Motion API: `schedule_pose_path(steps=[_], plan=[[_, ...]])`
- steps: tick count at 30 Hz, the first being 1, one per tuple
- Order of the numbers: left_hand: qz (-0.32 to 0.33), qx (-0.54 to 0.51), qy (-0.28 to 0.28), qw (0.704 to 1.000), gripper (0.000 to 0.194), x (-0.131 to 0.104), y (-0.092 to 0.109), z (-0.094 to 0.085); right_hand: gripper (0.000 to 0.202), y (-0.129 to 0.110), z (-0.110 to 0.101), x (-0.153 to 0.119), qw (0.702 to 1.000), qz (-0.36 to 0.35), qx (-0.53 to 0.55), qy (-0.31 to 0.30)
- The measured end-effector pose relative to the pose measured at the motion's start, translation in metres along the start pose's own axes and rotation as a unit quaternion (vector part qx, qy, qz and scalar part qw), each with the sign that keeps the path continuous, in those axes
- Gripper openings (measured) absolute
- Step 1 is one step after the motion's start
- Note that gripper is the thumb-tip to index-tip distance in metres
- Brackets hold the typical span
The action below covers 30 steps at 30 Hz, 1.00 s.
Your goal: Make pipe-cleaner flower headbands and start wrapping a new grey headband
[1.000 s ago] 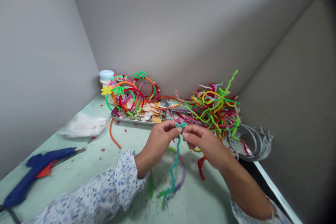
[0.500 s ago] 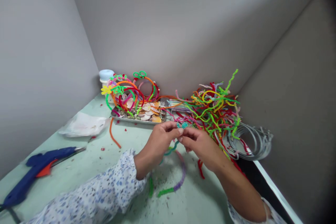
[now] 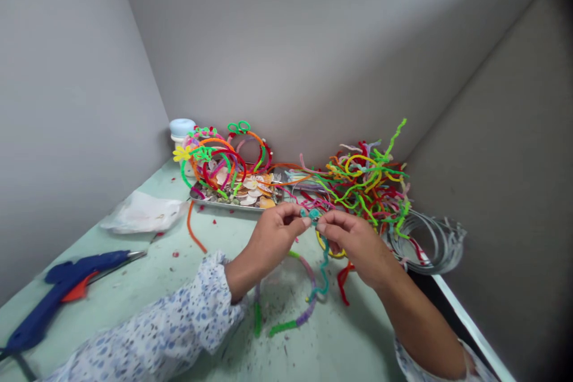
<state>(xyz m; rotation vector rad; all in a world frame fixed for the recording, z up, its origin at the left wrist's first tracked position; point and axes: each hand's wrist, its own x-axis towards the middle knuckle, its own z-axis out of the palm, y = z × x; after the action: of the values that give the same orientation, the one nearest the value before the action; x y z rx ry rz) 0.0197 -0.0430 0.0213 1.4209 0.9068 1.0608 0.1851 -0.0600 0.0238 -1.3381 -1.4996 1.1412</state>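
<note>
The left hand and right hand face each other with fingertips nearly meeting, thumb and forefinger of each closed on the curled upper end of a teal fuzzy wire. The curl looks like small loops, though fingers and blur make it hard to be sure. From this pinch the wire's long, wavy tail drops toward the person, on the right hand's side of the gap, then bends left at its lower end. That hand is the nearer one to the tail.

Below the grip, on the table, lies a fuzzy headband in pink, purple and green, its open ends toward the person; the tail's tip overlaps its right side in view. Beyond the hands sit a shell tray and, to the right, a tangled pile of bright wires (quite a nest). A blue glue gun lies well left.
</note>
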Motion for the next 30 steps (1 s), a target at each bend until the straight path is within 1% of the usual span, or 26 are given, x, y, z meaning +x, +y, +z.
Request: schedule_pose_path(steps=[7,11,14,17,22,24,27,30], plan=[[0.031,0.078,0.012,0.996,0.012,0.001,-0.009,-0.001,0.017,-0.004,0.0,-0.001,0.999,0.006,-0.034,0.04],[0.043,0.111,0.02,0.993,0.012,-0.002,-0.009,0.003,0.016,0.0,0.004,0.002,0.998,0.012,0.003,0.059],[0.056,0.114,0.026,0.991,0.011,-0.004,-0.01,0.006,0.015,0.006,0.006,0.004,0.997,0.02,0.056,0.057],[0.05,0.084,0.029,0.995,0.01,-0.003,-0.013,0.008,0.015,0.01,0.008,0.004,0.991,0.029,0.128,0.04],[-0.015,-0.021,0.025,0.999,0.012,-0.001,-0.017,0.01,0.019,0.006,0.01,0.002,0.971,0.056,0.231,0.005],[-0.023,-0.046,0.025,0.998,0.013,0.0,-0.018,0.01,0.022,0.004,0.01,0.002,0.961,0.072,0.266,-0.001],[-0.019,-0.068,0.022,0.997,0.014,0.001,-0.021,0.01,0.025,0.004,0.011,0.002,0.952,0.079,0.295,-0.004],[-0.02,-0.093,0.015,0.995,0.013,0.001,-0.022,0.01,0.025,0.005,0.01,0.002,0.951,0.08,0.298,-0.005]])
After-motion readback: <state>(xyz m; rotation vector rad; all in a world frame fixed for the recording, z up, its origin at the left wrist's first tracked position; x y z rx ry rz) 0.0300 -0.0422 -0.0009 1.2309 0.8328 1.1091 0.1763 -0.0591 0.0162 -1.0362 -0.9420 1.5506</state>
